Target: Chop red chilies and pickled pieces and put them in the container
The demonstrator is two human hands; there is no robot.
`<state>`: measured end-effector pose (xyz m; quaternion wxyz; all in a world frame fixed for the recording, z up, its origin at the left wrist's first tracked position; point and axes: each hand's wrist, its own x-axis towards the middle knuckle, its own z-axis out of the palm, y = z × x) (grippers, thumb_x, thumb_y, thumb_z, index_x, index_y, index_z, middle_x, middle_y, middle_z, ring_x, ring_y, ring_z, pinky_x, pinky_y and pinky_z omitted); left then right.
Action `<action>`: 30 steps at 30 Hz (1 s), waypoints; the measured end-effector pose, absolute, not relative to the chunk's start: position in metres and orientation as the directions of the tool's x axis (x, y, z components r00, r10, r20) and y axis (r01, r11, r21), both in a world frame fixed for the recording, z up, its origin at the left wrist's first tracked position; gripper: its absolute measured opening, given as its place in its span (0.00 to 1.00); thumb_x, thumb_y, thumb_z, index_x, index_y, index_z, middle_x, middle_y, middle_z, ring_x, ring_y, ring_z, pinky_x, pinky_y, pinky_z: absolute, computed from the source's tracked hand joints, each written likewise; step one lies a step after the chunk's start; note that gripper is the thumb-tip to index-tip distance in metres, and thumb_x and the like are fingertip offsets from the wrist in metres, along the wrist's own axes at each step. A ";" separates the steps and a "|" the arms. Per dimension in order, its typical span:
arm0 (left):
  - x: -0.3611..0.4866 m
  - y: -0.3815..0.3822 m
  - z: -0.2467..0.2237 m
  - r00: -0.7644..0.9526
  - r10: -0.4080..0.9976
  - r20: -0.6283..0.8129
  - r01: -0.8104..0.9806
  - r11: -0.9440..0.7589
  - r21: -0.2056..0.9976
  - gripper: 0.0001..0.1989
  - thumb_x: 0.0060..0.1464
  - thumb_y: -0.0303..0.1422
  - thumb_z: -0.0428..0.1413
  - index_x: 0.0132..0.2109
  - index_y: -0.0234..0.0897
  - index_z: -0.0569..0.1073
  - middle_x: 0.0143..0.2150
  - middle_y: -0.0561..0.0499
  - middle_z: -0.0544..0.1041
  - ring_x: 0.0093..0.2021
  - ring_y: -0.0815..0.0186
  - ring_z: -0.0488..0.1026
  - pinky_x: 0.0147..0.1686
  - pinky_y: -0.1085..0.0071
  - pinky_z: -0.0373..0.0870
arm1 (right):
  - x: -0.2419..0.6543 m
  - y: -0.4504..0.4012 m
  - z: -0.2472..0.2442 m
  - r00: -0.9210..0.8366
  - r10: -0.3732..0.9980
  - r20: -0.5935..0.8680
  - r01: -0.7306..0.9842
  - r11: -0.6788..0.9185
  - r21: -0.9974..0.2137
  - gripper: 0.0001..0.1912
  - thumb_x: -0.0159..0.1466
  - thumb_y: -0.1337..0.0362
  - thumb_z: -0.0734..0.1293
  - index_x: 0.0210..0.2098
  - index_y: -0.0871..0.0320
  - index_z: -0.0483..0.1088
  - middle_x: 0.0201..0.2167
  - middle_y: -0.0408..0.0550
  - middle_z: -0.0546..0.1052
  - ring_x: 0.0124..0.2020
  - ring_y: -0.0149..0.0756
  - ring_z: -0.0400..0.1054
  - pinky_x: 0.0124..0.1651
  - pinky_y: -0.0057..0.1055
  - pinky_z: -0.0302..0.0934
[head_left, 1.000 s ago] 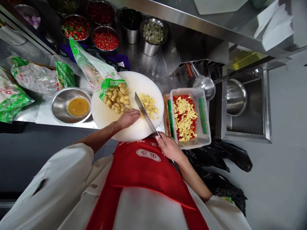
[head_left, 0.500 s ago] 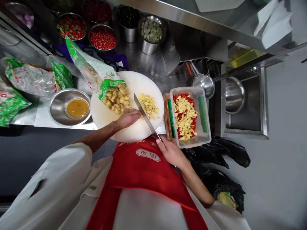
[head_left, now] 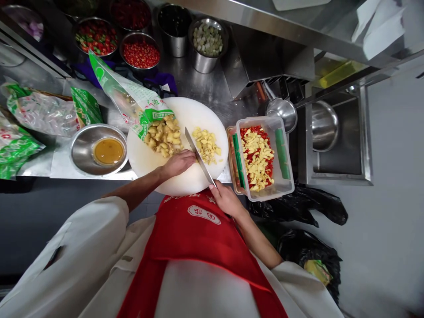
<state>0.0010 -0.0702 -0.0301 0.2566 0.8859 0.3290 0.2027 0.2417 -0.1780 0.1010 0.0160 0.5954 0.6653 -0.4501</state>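
Note:
On the round white cutting board (head_left: 145,165), my left hand (head_left: 180,162) presses down with its fingers together against the knife blade, around a piece of ginger that is mostly hidden. My right hand (head_left: 227,199) grips the handle of a long kitchen knife (head_left: 200,159), whose blade slants across the board. Pale ginger slices (head_left: 207,143) lie just right of the blade. Whole knobs of ginger (head_left: 164,137) are heaped to its left, at the mouth of a green and white plastic bag (head_left: 132,95).
Right of the board stands a clear plastic tub (head_left: 285,192) of sliced ginger over red chillies. A steel bowl (head_left: 79,152) with brown liquid sits at left. Steel pots of chopped ingredients, such as red chillies (head_left: 141,54), line the back. A sink (head_left: 347,176) lies at far right.
My right hand and the knife handle have shifted slightly left and up, and the blade stands a little steeper. My left hand stays pressed at the blade. The view has tilted slightly.

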 end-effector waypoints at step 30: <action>0.020 -0.085 -0.041 0.539 0.794 0.283 0.519 -0.577 0.631 0.11 0.66 0.33 0.49 0.45 0.36 0.76 0.47 0.43 0.76 0.49 0.61 0.70 0.50 0.59 0.71 | 0.256 -0.161 0.090 -0.274 0.788 -0.552 0.743 -0.191 -0.642 0.20 0.74 0.52 0.52 0.50 0.54 0.68 0.26 0.44 0.77 0.29 0.38 0.73 0.36 0.29 0.60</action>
